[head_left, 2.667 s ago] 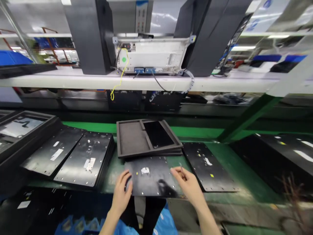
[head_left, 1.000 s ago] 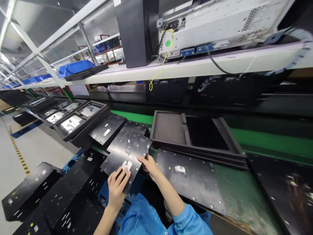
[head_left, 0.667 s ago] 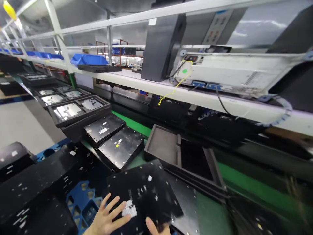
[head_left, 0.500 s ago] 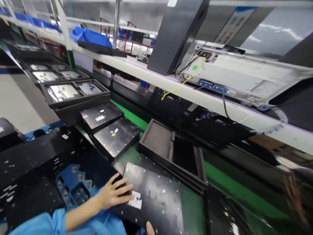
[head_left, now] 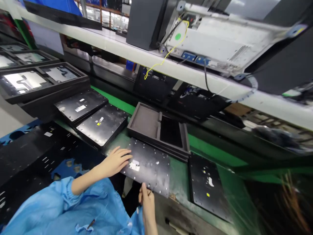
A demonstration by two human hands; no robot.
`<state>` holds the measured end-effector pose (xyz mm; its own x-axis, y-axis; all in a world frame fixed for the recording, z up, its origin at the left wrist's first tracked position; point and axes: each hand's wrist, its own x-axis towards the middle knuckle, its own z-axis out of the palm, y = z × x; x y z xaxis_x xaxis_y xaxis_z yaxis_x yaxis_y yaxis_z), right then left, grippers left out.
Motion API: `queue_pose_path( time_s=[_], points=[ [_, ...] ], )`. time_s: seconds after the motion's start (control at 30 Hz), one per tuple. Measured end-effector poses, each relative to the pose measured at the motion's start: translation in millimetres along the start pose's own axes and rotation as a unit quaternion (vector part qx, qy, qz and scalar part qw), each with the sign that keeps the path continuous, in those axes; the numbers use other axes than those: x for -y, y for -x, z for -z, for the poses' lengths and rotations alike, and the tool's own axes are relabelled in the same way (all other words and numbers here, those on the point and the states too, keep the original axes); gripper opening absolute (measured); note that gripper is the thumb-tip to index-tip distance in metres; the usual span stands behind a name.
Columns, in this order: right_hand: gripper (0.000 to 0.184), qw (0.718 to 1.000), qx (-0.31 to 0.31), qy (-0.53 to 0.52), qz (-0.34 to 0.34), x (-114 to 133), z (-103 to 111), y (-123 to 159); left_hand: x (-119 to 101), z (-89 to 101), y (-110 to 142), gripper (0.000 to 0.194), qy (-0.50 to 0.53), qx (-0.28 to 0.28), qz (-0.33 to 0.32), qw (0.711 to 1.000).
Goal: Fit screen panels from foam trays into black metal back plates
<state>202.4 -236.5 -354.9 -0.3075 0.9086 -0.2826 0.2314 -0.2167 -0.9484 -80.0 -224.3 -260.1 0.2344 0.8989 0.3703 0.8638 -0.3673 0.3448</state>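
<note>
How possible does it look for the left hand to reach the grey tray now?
Probably yes. The left hand is open at the corner of the black panel, and the grey tray lies just beyond; nothing seems to stand between.

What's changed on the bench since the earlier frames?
The white-labelled black panel came off the stack just left of the foam tray and moved right, to in front of that tray. The stack now shows a yellow-marked panel on top. The left hand is at the moved panel's left end, the right hand at its near edge. Unchanged: foam tray, far-left stack.
</note>
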Motion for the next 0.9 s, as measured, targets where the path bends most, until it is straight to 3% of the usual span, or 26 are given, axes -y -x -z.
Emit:
queue_pose_path(
  time_s=[0.07,0.1,0.3,0.4,0.5,0.7,0.9],
  points=[
    [0.065,0.996,-0.081,-0.014,0.022,3.7,6.6,-0.4,-10.5,-6.8,-15.4,0.04,0.007,0.02,0.007,1.0],
    [0.06,0.995,-0.088,-0.007,0.036,5.7,10.9,2.0,-14.1,-11.4,-24.4,0.04,0.006,0.031,0.011,0.999],
    [0.052,0.995,-0.085,0.04,0.036,12.1,36.5,44.1,-16.8,-49.2,-93.3,0.05,-0.054,0.066,0.043,0.995],
    [0.046,0.996,-0.055,0.073,0.021,7.7,45.7,62.4,-20.5,-67.9,-129.4,0.057,-0.087,0.074,0.02,0.993],
    [0.048,0.993,-0.078,0.087,0.009,-5.1,48.6,66.4,-27.5,-82.8,-157.2,0.056,-0.109,0.073,-0.007,0.991],
    [0.062,0.977,-0.207,-0.045,-0.019,-32.6,42.5,52.7,-30.2,-99.9,-173.6,0.05,-0.091,0.073,-0.039,0.992],
    [0.062,0.956,-0.284,-0.065,-0.02,-42.4,28.8,48.3,-27.6,-100.2,-173.4,0.05,-0.084,0.085,-0.049,0.992]
  ],
)
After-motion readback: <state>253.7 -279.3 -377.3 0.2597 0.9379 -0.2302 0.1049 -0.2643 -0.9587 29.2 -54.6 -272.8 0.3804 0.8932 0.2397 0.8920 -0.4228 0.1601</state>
